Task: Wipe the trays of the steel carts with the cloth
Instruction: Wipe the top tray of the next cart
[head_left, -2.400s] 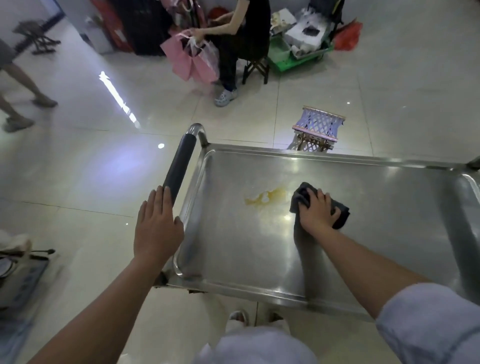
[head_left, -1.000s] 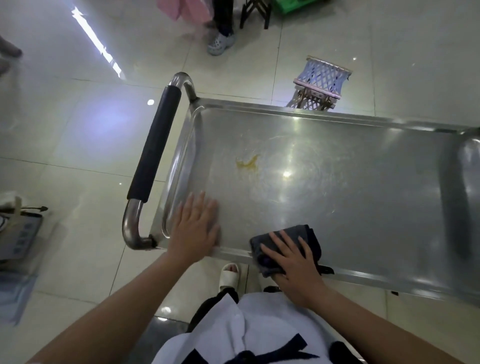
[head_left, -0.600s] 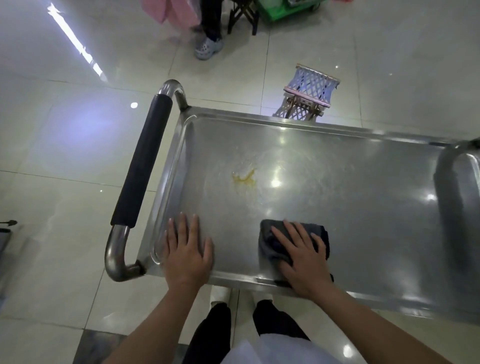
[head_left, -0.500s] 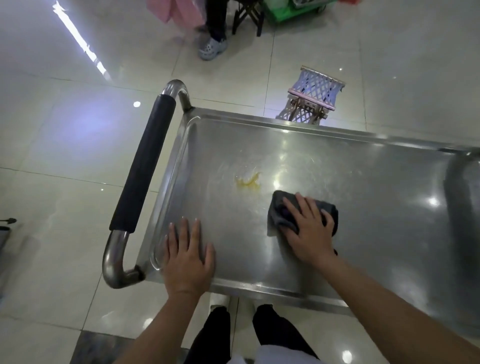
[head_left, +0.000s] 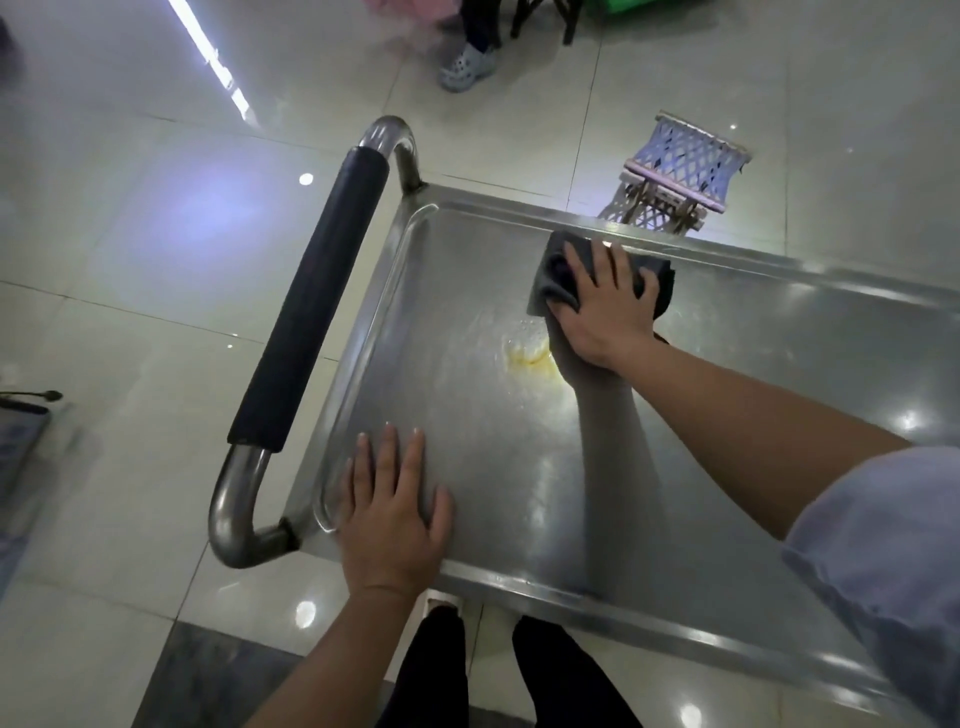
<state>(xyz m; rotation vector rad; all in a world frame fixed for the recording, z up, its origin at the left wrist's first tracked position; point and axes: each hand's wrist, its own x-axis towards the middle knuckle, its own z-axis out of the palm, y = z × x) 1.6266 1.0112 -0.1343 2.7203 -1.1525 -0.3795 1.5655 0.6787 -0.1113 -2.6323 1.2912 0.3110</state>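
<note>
Cloth (head_left: 558, 278), dark grey and bunched, lies on the steel tray (head_left: 519, 467) of the cart, close against the tray's far rim. The right hand (head_left: 605, 306) presses down on top of it with fingers spread and nearly straight, the fingertips reaching over the cloth toward the far edge. Just beside the heel of that hand, on the near side, a small yellow smear (head_left: 530, 358) marks the metal. The left hand (head_left: 392, 506) rests flat on the tray's near left corner, fingers straight and slightly apart, holding nothing. Along the cart's left end runs a handle (head_left: 311, 312), a steel tube with a black padded grip. Beyond the far rim, a small lattice stool (head_left: 680, 171) stands on the glossy tiled floor (head_left: 130, 260), and another person's grey clog (head_left: 465, 65) shows at the top.
</note>
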